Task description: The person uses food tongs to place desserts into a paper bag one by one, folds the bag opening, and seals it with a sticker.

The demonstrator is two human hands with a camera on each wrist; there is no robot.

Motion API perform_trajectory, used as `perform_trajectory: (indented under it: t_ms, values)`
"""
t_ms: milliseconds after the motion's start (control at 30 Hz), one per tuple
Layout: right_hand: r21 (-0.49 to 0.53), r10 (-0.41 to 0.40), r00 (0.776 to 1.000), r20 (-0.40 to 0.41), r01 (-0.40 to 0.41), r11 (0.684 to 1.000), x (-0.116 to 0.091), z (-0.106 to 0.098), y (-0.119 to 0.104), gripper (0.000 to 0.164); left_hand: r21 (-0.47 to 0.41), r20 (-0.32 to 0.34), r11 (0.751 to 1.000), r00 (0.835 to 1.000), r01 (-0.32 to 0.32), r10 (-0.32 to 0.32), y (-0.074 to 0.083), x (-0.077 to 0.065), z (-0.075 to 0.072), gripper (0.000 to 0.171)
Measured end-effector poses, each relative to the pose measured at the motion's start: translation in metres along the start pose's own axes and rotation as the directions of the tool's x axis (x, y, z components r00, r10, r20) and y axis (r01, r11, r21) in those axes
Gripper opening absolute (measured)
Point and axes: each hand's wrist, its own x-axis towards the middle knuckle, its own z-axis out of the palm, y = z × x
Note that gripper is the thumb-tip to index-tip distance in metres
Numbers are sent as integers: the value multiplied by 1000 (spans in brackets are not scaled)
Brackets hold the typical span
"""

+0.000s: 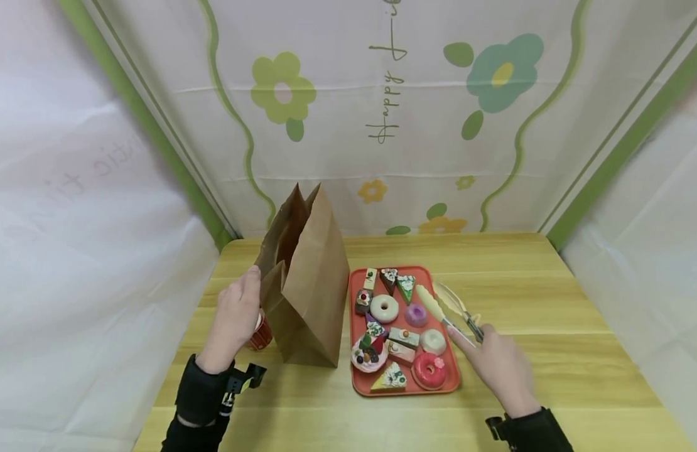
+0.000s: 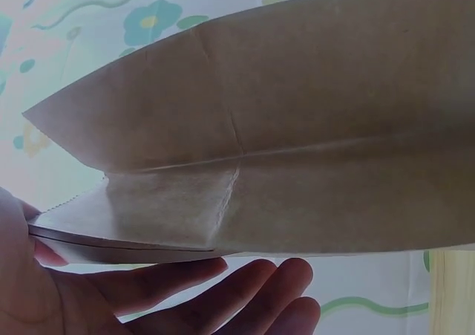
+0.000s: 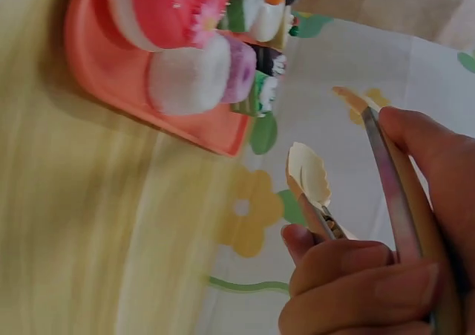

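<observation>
A brown paper bag [image 1: 317,282] stands upright on the table with its top open. My left hand [image 1: 235,314] pinches the bag's left upper edge; in the left wrist view its other fingers [image 2: 289,283] extend loosely along the outside of the paper [image 2: 334,194]. My right hand [image 1: 503,364] grips a pair of tongs [image 1: 458,314], whose cream tips are spread apart with nothing between them. Those tips reach over the right edge of a red tray [image 1: 450,376]. Toy cakes and doughnuts cover the tray, among them a white doughnut [image 1: 385,308] and a pink doughnut [image 1: 429,370].
A small red cup-like object [image 1: 261,333] stands left of the bag, partly hidden by my left hand. The wooden table [image 1: 552,351] extends to the right of the tray. A printed curtain [image 1: 337,150] rises behind the table, with white cloth on both sides.
</observation>
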Motion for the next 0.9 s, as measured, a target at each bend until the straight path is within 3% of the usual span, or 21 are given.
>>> perform_trajectory:
  t_ms: [333,667,900]
  values:
    - [-32,-8,1000,25,8,999,-2,17,11,107,1,36,1000,999,-10,10,1,0,-3,66]
    - [-52,1,999,52,2,999,3,24,16,100,3,49,1000,999,7,-7,0,0,-4,69]
    - [-74,3,997,80,3,997,3,23,14,104,3,61,1000,998,5,-6,-3,1,-1,70]
